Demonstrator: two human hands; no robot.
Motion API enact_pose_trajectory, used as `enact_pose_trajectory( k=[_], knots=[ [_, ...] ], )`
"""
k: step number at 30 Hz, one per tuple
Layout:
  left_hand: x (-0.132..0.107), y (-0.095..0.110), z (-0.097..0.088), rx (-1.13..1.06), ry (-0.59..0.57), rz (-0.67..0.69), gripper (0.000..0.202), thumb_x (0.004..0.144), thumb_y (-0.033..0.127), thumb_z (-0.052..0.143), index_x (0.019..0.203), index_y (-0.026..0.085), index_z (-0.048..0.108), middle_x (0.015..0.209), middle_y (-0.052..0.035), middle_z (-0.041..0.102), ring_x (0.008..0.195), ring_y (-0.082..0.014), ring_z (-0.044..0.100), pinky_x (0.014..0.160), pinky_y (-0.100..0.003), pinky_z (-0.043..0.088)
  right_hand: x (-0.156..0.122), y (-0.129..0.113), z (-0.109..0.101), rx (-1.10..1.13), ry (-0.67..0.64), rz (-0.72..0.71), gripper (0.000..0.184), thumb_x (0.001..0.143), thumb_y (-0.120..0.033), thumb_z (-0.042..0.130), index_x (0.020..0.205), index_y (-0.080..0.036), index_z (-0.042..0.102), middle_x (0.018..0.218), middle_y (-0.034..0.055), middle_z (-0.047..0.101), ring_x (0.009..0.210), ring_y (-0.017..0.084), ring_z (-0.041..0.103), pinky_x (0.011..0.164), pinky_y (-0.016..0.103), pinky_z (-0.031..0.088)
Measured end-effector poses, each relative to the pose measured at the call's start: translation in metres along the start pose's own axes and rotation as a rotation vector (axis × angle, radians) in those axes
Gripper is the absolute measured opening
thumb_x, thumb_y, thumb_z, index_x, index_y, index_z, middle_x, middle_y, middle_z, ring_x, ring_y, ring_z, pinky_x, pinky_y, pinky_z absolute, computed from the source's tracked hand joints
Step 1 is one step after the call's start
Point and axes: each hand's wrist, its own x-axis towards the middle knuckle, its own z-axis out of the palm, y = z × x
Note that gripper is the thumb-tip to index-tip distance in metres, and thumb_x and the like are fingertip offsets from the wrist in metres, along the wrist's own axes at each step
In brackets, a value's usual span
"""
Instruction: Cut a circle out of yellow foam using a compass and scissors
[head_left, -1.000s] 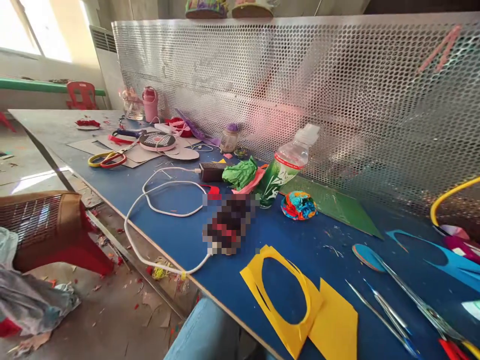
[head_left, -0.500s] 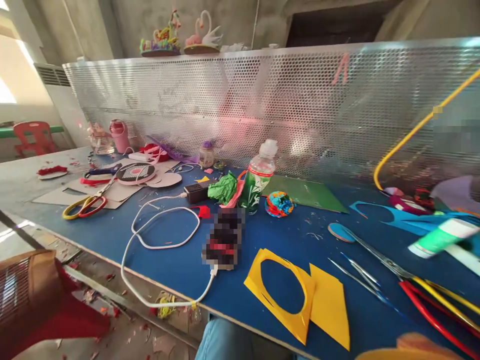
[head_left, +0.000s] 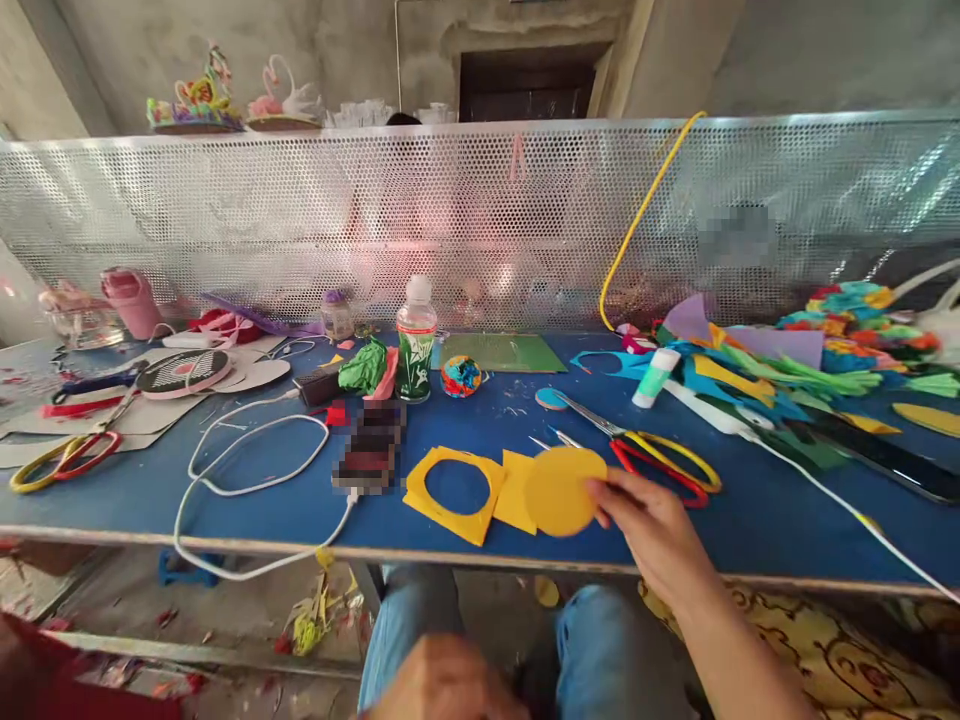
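My right hand point(head_left: 654, 530) pinches a yellow foam disc point(head_left: 562, 490) by its right edge, just above the front of the blue table point(head_left: 285, 505). Left of the disc lie a yellow foam sheet with a round hole point(head_left: 452, 488) and a plain yellow scrap point(head_left: 516, 490). Red and yellow handled scissors point(head_left: 660, 462) rest just behind my right hand. My left hand point(head_left: 442, 685) sits low over my lap, blurred, with its fingers not visible.
A green-labelled bottle point(head_left: 415, 345), crumpled green paper point(head_left: 363, 366), a colourful ball point(head_left: 460, 376), a glue stick point(head_left: 655, 377) and a white cable loop point(head_left: 247, 470) lie on the table. Coloured foam scraps point(head_left: 810, 360) pile at right. A perforated metal screen point(head_left: 375, 215) stands behind.
The view has swung right and squared up to the table. My right hand has come into view holding the yellow disc, and my left hand now shows at the bottom.
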Motion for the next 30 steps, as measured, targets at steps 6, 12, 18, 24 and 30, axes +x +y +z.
enact_pose_trajectory(
  k=[6,12,18,24,30],
  knots=[
    [0.136,0.037,-0.093,0.188,0.674,-0.131,0.029,0.080,0.030,0.054,0.107,0.019,0.053,0.111,-0.0089,0.059,0.103,-0.0216,0.054,0.086,-0.035,0.044,0.074,-0.031,0.008,-0.271,-0.206,-0.258,0.034,0.068,-0.050,0.064,0.077,-0.018,0.067,0.066,0.0017,0.061,0.059,0.015,0.051,0.054,0.026,0.038],
    [0.205,-0.052,-0.097,-0.038,0.537,-0.342,0.045,0.065,0.012,0.066,0.108,0.012,0.051,0.102,-0.0124,0.062,0.093,-0.0240,0.059,0.082,-0.038,0.046,0.131,0.012,0.016,-0.147,-0.214,-0.211,0.048,0.062,-0.057,0.064,0.083,-0.014,0.064,0.076,0.0081,0.066,0.064,0.017,0.056,0.051,0.026,0.039],
    [0.208,-0.079,-0.089,-0.258,0.475,-0.355,0.034,0.069,0.035,0.067,0.090,0.011,0.055,0.065,-0.0019,0.062,0.054,-0.0131,0.058,0.048,-0.025,0.047,0.131,0.032,0.003,-0.200,-0.200,-0.178,0.037,0.069,-0.052,0.060,0.076,-0.016,0.062,0.066,0.0022,0.060,0.057,0.014,0.049,0.052,0.025,0.037],
    [0.209,-0.086,-0.090,-0.317,0.528,-0.317,0.041,0.056,0.041,0.075,0.053,0.013,0.046,0.047,0.0066,0.044,0.043,-0.0041,0.040,0.040,-0.016,0.030,0.135,0.030,0.000,-0.209,-0.144,-0.166,0.039,0.071,-0.053,0.056,0.060,-0.016,0.056,0.056,-0.0011,0.050,0.054,0.012,0.043,0.050,0.024,0.033],
    [0.211,-0.080,-0.085,-0.491,0.441,-0.245,0.046,0.055,0.045,0.076,0.084,0.013,0.059,0.073,-0.0018,0.064,0.064,-0.0136,0.060,0.062,-0.026,0.048,0.138,0.036,-0.002,-0.206,-0.096,-0.126,0.042,0.069,-0.056,0.057,0.058,-0.015,0.059,0.050,-0.0021,0.047,0.049,0.011,0.040,0.047,0.023,0.031]
  ],
)
